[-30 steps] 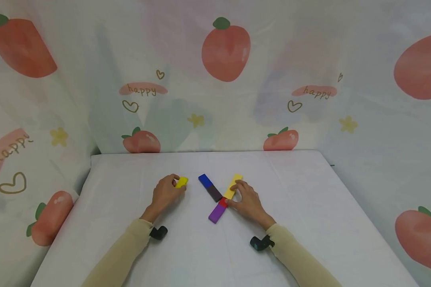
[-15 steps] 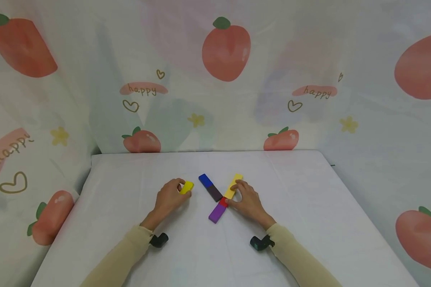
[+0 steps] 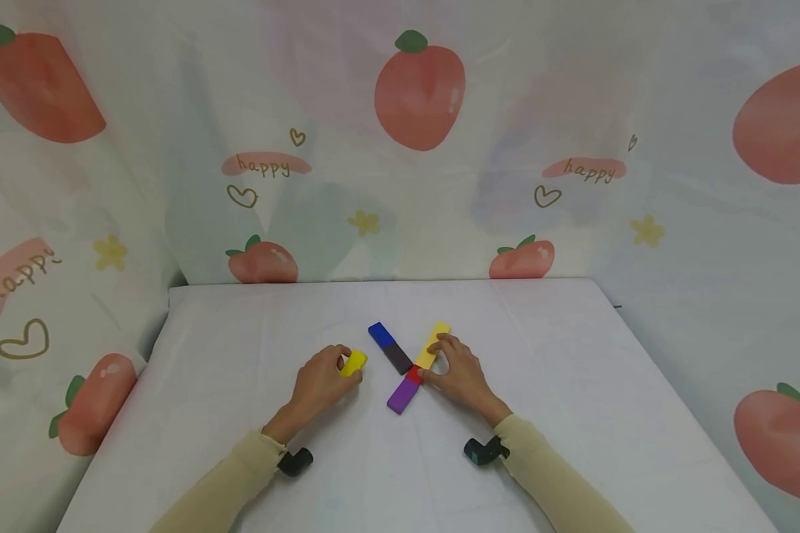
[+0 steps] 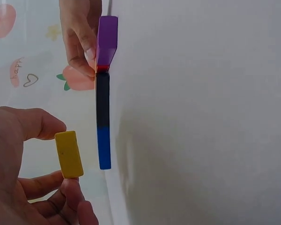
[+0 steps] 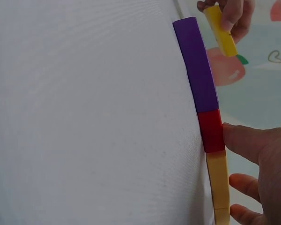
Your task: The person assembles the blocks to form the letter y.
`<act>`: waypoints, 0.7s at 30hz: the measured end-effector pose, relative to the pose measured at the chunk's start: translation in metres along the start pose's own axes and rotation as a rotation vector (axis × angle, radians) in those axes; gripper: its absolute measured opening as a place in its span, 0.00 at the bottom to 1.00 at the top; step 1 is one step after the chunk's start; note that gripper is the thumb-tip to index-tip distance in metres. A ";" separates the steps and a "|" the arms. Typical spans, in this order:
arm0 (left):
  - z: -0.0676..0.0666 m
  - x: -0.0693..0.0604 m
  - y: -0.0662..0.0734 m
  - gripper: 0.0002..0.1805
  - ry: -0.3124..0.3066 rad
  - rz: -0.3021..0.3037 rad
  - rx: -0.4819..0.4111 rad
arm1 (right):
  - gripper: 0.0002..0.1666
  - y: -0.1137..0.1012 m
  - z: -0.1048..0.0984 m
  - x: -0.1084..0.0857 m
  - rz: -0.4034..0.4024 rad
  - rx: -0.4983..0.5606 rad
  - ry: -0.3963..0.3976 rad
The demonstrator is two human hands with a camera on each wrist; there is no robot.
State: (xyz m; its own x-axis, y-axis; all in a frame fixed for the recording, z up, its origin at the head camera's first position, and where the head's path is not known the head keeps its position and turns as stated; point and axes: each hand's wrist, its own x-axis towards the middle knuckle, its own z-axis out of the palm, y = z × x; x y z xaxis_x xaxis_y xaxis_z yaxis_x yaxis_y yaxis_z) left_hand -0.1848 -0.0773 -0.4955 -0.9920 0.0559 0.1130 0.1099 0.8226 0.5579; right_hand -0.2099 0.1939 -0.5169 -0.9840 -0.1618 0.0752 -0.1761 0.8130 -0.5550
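Out in front of the left hand [image 3: 323,381] is a bright yellow block [image 4: 69,153], pinched between thumb and fingers above the white table. To its right lies an X-like figure with one arm absent. Blue [image 3: 381,334] and black [image 3: 398,359] blocks form one line. A purple block [image 3: 403,397], a red block [image 5: 210,131] and pale yellow blocks [image 5: 218,180] make the other, slanting line. The right hand [image 3: 463,374] rests against this line, its thumb touching the red block and its fingertips the pale yellow ones. The hand partly covers the red block in the head view.
A white cloth covers the table [image 3: 547,355]. Behind and at both sides hang fabric walls [image 3: 440,207] printed with peaches. Each wrist carries a small black camera, the left camera [image 3: 296,463] and the right camera [image 3: 483,451].
The left hand has moved right and toward the person, carrying the bright yellow block nearer the lined-up blocks. The right hand and the blocks on the table have stayed in place.
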 end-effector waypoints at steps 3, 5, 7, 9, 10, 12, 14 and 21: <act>0.001 -0.005 0.002 0.23 -0.006 0.015 0.000 | 0.28 0.000 0.000 0.000 -0.001 -0.004 0.000; 0.002 -0.009 0.003 0.23 -0.009 0.027 -0.002 | 0.28 0.001 0.001 0.000 -0.001 -0.003 0.000; 0.001 -0.013 0.005 0.23 -0.016 0.037 -0.001 | 0.28 0.001 0.001 0.000 0.000 -0.001 0.001; 0.002 -0.016 0.007 0.23 -0.020 0.044 -0.003 | 0.28 0.001 0.001 0.000 0.004 0.002 0.001; 0.002 -0.017 0.007 0.23 -0.021 0.053 -0.001 | 0.28 0.001 0.001 0.000 0.005 0.002 0.001; 0.001 -0.021 0.009 0.23 -0.029 0.060 -0.006 | 0.28 0.002 0.002 0.000 0.004 -0.002 0.003; 0.002 -0.023 0.010 0.23 -0.034 0.073 -0.012 | 0.28 0.002 0.002 0.001 0.008 -0.005 -0.001; 0.004 -0.031 0.012 0.22 -0.067 0.081 -0.054 | 0.28 0.001 0.001 0.001 0.010 -0.001 0.000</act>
State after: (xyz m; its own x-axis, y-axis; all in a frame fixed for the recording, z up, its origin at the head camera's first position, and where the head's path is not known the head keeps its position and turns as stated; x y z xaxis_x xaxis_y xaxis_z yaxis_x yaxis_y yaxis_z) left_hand -0.1532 -0.0663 -0.4957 -0.9815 0.1601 0.1050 0.1910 0.7820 0.5933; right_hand -0.2111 0.1937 -0.5182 -0.9856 -0.1540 0.0696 -0.1665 0.8154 -0.5545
